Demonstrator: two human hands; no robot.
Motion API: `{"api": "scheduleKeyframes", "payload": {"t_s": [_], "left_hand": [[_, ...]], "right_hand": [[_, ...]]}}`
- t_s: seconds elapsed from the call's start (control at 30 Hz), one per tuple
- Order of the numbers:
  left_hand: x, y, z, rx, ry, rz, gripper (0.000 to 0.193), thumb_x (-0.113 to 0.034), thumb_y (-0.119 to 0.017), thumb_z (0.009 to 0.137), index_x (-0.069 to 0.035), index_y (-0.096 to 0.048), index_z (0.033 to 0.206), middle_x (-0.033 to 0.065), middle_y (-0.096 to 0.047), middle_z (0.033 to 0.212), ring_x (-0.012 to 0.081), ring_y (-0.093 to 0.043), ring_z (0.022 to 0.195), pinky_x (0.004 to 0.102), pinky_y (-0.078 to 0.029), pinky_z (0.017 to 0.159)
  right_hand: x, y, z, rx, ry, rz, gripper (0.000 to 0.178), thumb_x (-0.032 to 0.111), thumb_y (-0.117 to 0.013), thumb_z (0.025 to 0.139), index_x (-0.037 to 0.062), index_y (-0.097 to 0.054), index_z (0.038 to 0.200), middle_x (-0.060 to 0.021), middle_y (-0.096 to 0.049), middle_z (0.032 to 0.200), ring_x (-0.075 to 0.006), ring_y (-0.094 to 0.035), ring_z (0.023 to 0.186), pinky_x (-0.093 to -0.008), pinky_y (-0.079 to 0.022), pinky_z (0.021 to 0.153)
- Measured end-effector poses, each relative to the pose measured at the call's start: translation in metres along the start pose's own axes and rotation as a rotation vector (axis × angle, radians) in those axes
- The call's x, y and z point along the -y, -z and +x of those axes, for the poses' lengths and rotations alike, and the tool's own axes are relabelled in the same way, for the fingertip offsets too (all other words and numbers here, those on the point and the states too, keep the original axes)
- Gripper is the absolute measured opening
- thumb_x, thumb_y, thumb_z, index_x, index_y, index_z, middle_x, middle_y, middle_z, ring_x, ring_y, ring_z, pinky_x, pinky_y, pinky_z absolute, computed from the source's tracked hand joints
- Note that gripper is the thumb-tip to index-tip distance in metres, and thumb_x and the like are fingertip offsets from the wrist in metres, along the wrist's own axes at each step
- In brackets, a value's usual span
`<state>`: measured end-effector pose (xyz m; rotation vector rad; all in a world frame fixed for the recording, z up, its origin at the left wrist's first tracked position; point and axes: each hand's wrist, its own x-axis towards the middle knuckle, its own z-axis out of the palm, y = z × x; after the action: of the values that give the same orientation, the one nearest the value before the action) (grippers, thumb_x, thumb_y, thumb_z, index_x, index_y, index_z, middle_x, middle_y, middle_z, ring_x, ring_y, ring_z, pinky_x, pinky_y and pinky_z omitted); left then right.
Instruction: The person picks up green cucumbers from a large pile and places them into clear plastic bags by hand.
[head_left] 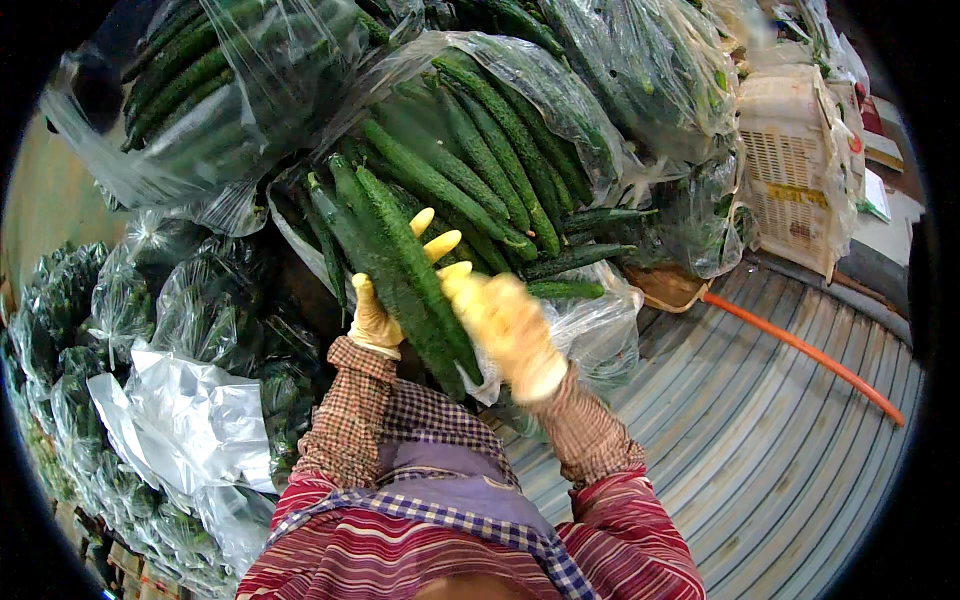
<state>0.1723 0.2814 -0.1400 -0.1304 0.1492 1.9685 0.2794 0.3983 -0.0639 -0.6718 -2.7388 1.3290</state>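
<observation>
A bunch of long, bumpy green cucumbers [400, 270] lies across my left hand [376, 318], which wears a yellow glove. The left thumb shows on their left side, while yellow fingertips come out on their right side; the palm is hidden beneath. My right hand [508, 335], gloved in yellow too, is right beside the bunch's lower right side and smeared by motion. Whether its fingers grip anything is unclear. Just beyond both hands, an opened clear plastic bag [590, 130] holds many more cucumbers [480, 150], some sticking out toward the right.
Filled bags of cucumbers [225, 90] stand at the far left and far right. Smaller bagged bundles [170, 300] are piled at left, with a silvery plastic sheet [185, 415] on top. A pale crate [785, 170], an orange hose [805, 355] and a ridged metal surface [740, 430] are on the right.
</observation>
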Motion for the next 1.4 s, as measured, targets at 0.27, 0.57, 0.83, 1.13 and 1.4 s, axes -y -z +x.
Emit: {"api": "scheduleKeyframes", "payload": {"t_s": [0.27, 0.57, 0.83, 1.13, 1.4], "left_hand": [[-0.006, 0.003, -0.014, 0.098, 0.073, -0.11, 0.119, -0.058, -0.073, 0.068, -0.01, 0.002, 0.147, 0.026, -0.035, 0.141, 0.045, -0.049, 0.117, 0.0574, -0.049, 0.088], [-0.005, -0.006, -0.018, -0.007, 0.052, -0.085, 0.119, -0.065, -0.07, 0.065, -0.009, -0.006, 0.148, 0.0248, -0.026, 0.146, 0.0407, -0.04, 0.127, 0.0552, -0.05, 0.089], [0.004, -0.016, 0.0, 0.008, 0.044, -0.007, 0.118, -0.068, -0.069, 0.064, -0.011, -0.009, 0.148, 0.0293, -0.021, 0.146, 0.0432, -0.034, 0.13, 0.0559, -0.048, 0.091], [0.005, 0.014, -0.014, 0.197, 0.023, -0.188, 0.116, -0.066, -0.067, 0.068, -0.017, 0.002, 0.148, 0.0317, -0.032, 0.14, 0.0455, -0.046, 0.12, 0.0627, -0.039, 0.096], [0.003, 0.022, -0.021, 0.105, 0.046, -0.057, 0.113, -0.064, -0.073, 0.061, -0.015, -0.018, 0.147, 0.0268, -0.02, 0.148, 0.0475, -0.04, 0.124, 0.0606, -0.045, 0.09]], "right_hand": [[-0.141, 0.002, 0.065, -0.091, -0.375, -0.61, 0.079, 0.034, -0.077, 0.069, 0.013, -0.036, 0.133, -0.0149, -0.048, 0.12, -0.0341, -0.047, 0.111, -0.0415, -0.042, 0.093], [-0.122, 0.025, 0.08, 0.098, -0.345, -0.822, 0.083, 0.039, -0.071, 0.072, 0.0052, -0.033, 0.137, -0.0171, -0.056, 0.101, -0.033, -0.057, 0.095, -0.0407, -0.052, 0.079], [-0.075, 0.023, 0.016, -0.268, -0.077, -0.081, 0.041, 0.027, -0.066, 0.077, 0.0012, -0.056, 0.107, -0.0192, -0.057, 0.093, -0.0352, -0.056, 0.084, -0.0413, -0.047, 0.072], [-0.088, 0.012, 0.001, -0.261, 0.022, -0.415, 0.045, 0.028, -0.066, 0.082, 0.0044, -0.05, 0.117, -0.0174, -0.055, 0.098, -0.0334, -0.057, 0.085, -0.0411, -0.047, 0.077], [-0.129, 0.052, 0.033, -0.075, -0.431, -0.064, 0.062, 0.026, -0.064, 0.08, 0.0035, -0.043, 0.133, -0.0223, -0.058, 0.118, -0.0357, -0.057, 0.106, -0.0382, -0.046, 0.09]]}}
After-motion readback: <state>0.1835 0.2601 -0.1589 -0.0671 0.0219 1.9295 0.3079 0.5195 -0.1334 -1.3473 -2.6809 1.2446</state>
